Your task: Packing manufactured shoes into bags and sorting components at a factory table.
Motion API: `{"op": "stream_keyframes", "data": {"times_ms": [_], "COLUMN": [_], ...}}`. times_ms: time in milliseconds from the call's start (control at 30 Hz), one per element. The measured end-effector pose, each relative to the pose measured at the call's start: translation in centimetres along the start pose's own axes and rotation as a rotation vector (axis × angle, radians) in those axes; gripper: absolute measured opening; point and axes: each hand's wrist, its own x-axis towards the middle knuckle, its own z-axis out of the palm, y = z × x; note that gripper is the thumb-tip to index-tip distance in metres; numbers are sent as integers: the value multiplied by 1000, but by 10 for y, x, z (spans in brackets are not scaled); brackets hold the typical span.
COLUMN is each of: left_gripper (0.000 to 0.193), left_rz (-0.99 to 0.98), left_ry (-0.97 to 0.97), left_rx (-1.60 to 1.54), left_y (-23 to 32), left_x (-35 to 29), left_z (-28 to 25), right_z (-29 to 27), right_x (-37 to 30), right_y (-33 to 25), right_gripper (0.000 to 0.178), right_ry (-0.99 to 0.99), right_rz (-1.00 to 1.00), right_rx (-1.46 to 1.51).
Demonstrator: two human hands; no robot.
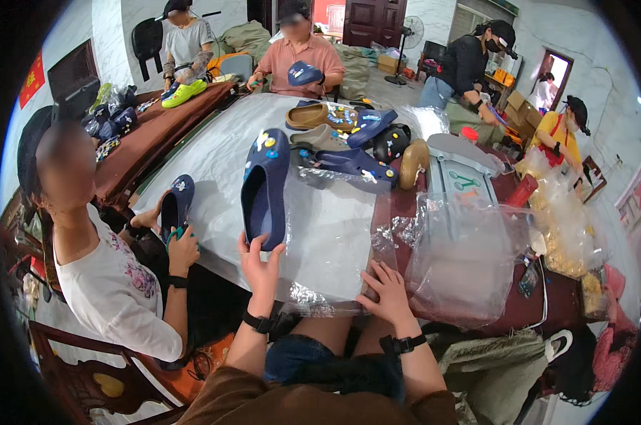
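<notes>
My left hand (261,268) grips a navy blue clog (263,202) by its heel, thumb and fingers around the rim. The clog stands tilted up with its toe pointing away from me, and small colourful charms dot the toe. My right hand (389,296) lies palm down with fingers spread, at the near edge of the table, beside a clear plastic bag (331,241). That bag lies flat to the right of the clog. Whether the right fingertips pinch its edge cannot be made out.
Beyond the bag sits a pile of charm-decorated clogs, among them a brown clog (312,115). A grey bin (465,188) and more clear bags (462,262) lie to the right. At my left, a person holds a navy clog (178,200) and green-handled scissors. Other people work farther back.
</notes>
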Motion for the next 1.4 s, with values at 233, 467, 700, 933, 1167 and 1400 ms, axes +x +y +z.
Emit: {"op": "stream_keyframes", "data": {"times_ms": [233,467,700,933,1167,1400], "left_gripper": [40,47,93,86,73,58], "left_rz": [213,192,306,357,384,462], "left_ry": [-359,-577,-786,-798,-811,-795], "left_rx": [-192,-40,-214,-180,-215,-127], "left_y": [46,47,57,33,34,23], "left_x": [-40,-95,-99,-105,-99,-100], "left_z": [13,55,52,54,53,51], "right_z": [-2,1,-18,-3,21,20], "right_x": [27,21,41,55,48,34], "right_y": [30,6,-42,-50,-39,-21], "right_gripper": [63,43,42,76,81,77], "right_ry": [-60,284,396,223,187,195], "right_rz": [-17,124,159,394,433,402], "right_rx": [100,123,272,124,32,-171]}}
